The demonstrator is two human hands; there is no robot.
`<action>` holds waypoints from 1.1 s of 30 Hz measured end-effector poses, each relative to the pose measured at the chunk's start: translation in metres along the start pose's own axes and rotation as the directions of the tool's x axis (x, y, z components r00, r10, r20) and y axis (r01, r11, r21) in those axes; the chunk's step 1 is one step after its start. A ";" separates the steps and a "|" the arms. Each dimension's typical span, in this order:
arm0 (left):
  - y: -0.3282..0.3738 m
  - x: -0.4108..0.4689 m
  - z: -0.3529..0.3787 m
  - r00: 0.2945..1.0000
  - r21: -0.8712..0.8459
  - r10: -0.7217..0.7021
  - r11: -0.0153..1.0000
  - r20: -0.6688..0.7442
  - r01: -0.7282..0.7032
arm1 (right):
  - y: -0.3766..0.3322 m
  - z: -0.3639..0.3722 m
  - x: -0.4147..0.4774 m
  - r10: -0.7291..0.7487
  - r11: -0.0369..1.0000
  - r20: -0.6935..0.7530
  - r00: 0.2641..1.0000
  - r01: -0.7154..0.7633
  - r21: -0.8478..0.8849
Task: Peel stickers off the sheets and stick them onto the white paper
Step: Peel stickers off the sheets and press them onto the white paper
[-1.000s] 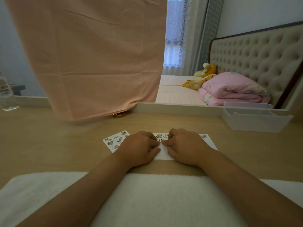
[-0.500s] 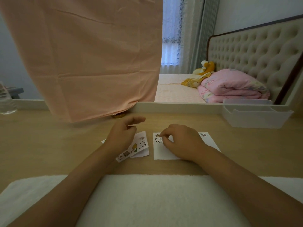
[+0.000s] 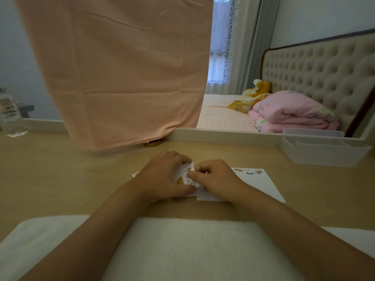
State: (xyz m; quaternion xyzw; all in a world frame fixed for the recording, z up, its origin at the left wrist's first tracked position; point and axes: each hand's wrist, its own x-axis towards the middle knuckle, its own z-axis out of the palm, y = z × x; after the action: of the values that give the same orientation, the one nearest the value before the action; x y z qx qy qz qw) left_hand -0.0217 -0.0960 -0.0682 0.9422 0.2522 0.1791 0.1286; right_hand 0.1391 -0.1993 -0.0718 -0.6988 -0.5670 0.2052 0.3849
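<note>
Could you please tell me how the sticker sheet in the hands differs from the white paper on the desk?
The sticker sheet is lifted and tilted, gripped by the left hand and pinched by the right hand; the white paper lies flat on the desk. The sticker sheet looks smaller than the white paper. The sheet shows a yellow sticker; the paper carries three stickers along its far edge. Both are white.
</note>
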 end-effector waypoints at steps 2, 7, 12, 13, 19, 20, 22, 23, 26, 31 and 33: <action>0.003 -0.001 0.000 0.998 -0.064 -0.007 0.998 -0.059 0.003 | -0.003 -0.004 0.000 0.036 0.994 -0.026 0.999 -0.033 0.104; 0.006 0.002 -0.006 0.964 -0.296 -0.138 0.953 -0.229 0.066 | -0.007 -0.020 -0.003 0.039 0.968 -0.074 0.996 -0.020 0.249; 0.013 0.000 -0.016 0.971 -0.494 -0.201 0.862 -0.131 0.112 | -0.009 -0.031 -0.004 -0.014 0.947 -0.131 0.991 0.055 0.315; 0.015 -0.001 -0.017 0.973 -0.538 -0.204 0.835 -0.108 0.116 | -0.008 -0.032 -0.003 -0.031 0.954 -0.148 0.989 0.074 0.292; 0.022 -0.004 -0.021 0.962 -0.700 -0.271 0.679 0.043 0.223 | 0.000 -0.028 0.001 -0.266 0.961 -0.351 0.898 0.221 -0.164; 0.023 -0.004 -0.020 0.961 -0.703 -0.273 0.673 0.053 0.230 | 0.002 -0.027 0.000 -0.343 0.932 -0.344 0.874 0.271 -0.240; 0.026 -0.005 -0.019 0.958 -0.714 -0.283 0.659 0.054 0.235 | 0.005 -0.025 0.001 -0.468 0.864 -0.302 0.830 0.357 -0.355; 0.027 -0.004 -0.019 0.956 -0.719 -0.291 0.654 0.046 0.234 | 0.006 -0.024 0.001 -0.503 0.840 -0.290 0.814 0.380 -0.388; 0.028 -0.003 -0.015 0.955 -0.739 -0.298 0.641 0.009 0.207 | 0.005 -0.022 0.002 -0.530 0.822 -0.289 0.798 0.400 -0.404; 0.029 -0.002 -0.006 0.957 -0.733 -0.288 0.658 -0.034 0.172 | 0.006 -0.021 0.000 -0.487 0.847 -0.327 0.810 0.347 -0.403; 0.028 0.000 -0.002 0.960 -0.709 -0.272 0.689 -0.060 0.150 | 0.006 -0.020 0.001 -0.476 0.854 -0.328 0.816 0.340 -0.393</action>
State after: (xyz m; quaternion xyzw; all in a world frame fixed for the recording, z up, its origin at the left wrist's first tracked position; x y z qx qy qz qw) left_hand -0.0108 -0.1193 -0.0569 0.7704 0.2822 0.3202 0.4735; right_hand 0.1577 -0.2051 -0.0637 -0.6385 -0.6356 -0.1296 0.4141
